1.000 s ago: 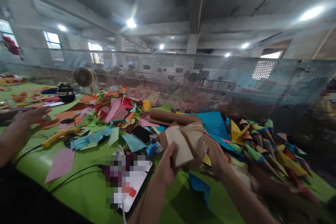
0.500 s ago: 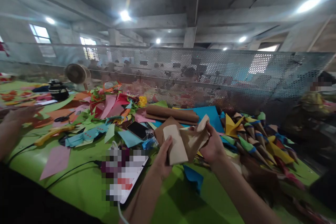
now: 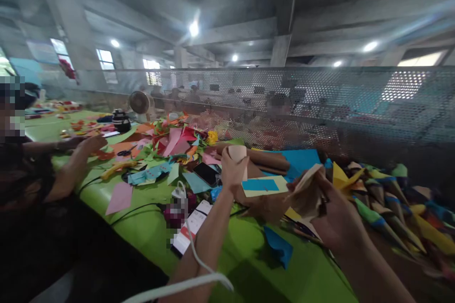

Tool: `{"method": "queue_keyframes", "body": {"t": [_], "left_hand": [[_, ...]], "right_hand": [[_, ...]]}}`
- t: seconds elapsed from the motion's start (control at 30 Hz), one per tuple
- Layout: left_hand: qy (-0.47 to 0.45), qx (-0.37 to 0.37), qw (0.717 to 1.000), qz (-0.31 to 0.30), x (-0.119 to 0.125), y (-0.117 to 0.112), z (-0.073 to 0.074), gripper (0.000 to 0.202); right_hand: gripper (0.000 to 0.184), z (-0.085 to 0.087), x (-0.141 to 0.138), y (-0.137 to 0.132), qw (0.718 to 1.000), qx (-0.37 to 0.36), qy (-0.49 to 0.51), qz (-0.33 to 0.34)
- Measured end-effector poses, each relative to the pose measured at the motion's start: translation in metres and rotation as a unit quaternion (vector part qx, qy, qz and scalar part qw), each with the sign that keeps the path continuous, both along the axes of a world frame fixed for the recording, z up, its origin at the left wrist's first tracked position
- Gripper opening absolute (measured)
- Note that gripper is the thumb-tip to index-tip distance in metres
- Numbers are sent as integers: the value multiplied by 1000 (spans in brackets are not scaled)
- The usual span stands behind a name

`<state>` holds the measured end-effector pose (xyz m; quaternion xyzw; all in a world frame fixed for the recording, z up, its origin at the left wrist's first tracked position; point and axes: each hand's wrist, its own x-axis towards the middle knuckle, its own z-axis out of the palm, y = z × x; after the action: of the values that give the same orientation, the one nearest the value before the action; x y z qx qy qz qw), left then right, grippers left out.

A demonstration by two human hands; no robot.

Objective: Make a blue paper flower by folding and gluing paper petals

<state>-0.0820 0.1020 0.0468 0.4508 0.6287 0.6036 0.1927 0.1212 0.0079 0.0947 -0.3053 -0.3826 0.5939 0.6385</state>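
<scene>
My left hand (image 3: 232,170) grips a cream felt piece (image 3: 237,153), raised over the brown roll. In my right hand (image 3: 339,215), fingers close on a crumpled cream-and-brown felt piece (image 3: 307,187), held apart from the left one. Between the hands is a pale yellow piece (image 3: 283,185) with a blue strip (image 3: 261,184) on it; whether a finger touches it, I cannot tell. Brown felt (image 3: 263,210) spreads beneath. Below it, a folded blue piece (image 3: 279,246) lies on the green table (image 3: 245,270).
A brown roll (image 3: 270,160) and blue sheet (image 3: 302,163) lie behind. Felt cones (image 3: 384,194) are heaped at right. Phones (image 3: 206,173), a white cable (image 3: 177,286), a yellow-handled tool (image 3: 117,169) and scraps crowd the left. A co-worker's hand (image 3: 87,147) is at far left; a perforated screen (image 3: 256,99) stands behind.
My hands have moved apart, the left lifting its cream piece away, the right going rightward with its piece. The yellow piece with blue strip has come into sight. The view has turned left.
</scene>
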Motion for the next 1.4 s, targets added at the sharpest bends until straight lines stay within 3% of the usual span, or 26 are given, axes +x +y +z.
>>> {"method": "queue_keyframes", "body": {"t": [0.07,0.13,0.27,0.37,0.47,0.57,0.67,0.73,0.9,1.03,1.27,1.4], "left_hand": [[58,-42,996,58,-3,15,4,80],[97,-66,990,72,-9,28,0,81],[158,-123,979,23,-20,42,-18,63],[174,-116,978,-18,-18,42,-21,50],[159,-73,981,-87,-1,32,-13,38],[116,-36,971,-206,24,8,-7,39],[73,-21,957,-278,45,-20,-12,46],[-22,2,951,-308,54,-33,-18,34],[-144,6,943,-301,55,-41,-36,31],[-184,-6,937,-298,47,-42,-46,34],[-206,-6,928,-311,41,-44,-42,32],[-179,18,940,-289,43,-47,-38,24]], "right_hand": [[25,-14,-3,10,1000,-16,-11,-24],[24,-29,-4,21,999,-20,-5,-49],[30,-51,-1,39,997,-53,-19,-50],[31,-57,3,44,995,-65,-44,-53],[29,-57,5,44,995,-61,-56,-64],[30,-54,6,41,995,-46,-72,-54],[32,-52,6,36,994,-29,-96,-41],[34,-52,8,33,993,-21,-110,-31],[50,-57,16,35,982,17,-186,-27],[43,-65,19,41,975,17,-213,-60],[44,-71,20,43,967,16,-241,-85],[45,-71,26,48,950,46,-271,-148]]}}
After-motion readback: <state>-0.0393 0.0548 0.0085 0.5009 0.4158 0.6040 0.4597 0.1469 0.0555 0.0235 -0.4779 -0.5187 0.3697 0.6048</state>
